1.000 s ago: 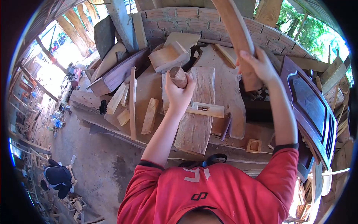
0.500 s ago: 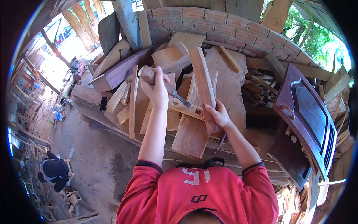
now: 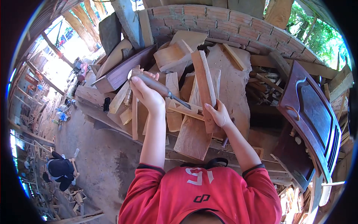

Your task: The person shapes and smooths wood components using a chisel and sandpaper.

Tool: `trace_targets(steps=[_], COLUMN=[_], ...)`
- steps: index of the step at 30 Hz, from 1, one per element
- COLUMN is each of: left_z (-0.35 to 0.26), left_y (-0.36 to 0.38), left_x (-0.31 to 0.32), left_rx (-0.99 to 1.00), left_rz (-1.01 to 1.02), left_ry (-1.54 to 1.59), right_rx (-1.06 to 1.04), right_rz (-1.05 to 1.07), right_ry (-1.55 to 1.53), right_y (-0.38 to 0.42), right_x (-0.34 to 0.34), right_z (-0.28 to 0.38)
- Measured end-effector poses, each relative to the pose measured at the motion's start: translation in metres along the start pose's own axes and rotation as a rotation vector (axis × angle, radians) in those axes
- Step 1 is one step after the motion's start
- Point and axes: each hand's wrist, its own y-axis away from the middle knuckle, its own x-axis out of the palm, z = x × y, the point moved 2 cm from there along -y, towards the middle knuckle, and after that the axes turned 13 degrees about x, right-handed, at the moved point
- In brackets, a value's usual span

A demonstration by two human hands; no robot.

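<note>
A chisel (image 3: 158, 86) with a thick wooden handle lies in my left hand (image 3: 149, 95), its thumb along the handle and its metal blade pointing down to the right. The blade tip is at a narrow notched wooden strip (image 3: 186, 111). My right hand (image 3: 219, 115) is closed around the lower end of a long wooden block (image 3: 204, 84), which crosses over the right end of the strip. Beneath them lies a wide pale board (image 3: 194, 140). Whether the blade tip touches the strip is hard to tell.
Boards and offcuts cover the workbench (image 3: 100, 114). A purplish beam (image 3: 125, 72) lies at the left, and a dark panelled door (image 3: 313, 112) leans at the right. A brick wall (image 3: 220, 22) runs behind. A person (image 3: 60, 168) is at the lower left.
My left hand has shifted slightly left and turned, with its grip on the chisel handle looser. The view has moved a little; my right hand still holds the block.
</note>
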Motion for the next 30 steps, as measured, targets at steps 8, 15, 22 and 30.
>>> trace_targets(steps=[8, 15, 22, 30], left_z=[0.007, 0.017, 0.006, 0.009], left_y=[0.013, 0.011, 0.021, 0.032], left_x=[0.008, 0.008, 0.025, 0.039], left_rx=[0.087, 0.178, 0.178, 0.256], left_rz=[0.15, 0.244, 0.341, 0.416], left_ry=[-0.061, -0.076, -0.035, -0.039], right_rx=[-0.006, -0.029, -0.003, 0.006], right_rz=[-0.022, -0.033, -0.031, -0.013], right_ry=[0.07, 0.099, 0.117, 0.098], right_y=[-0.002, 0.0, 0.005, 0.0], right_x=[0.0, -0.001, -0.002, -0.001], right_z=[0.0, 0.004, 0.014, 0.004])
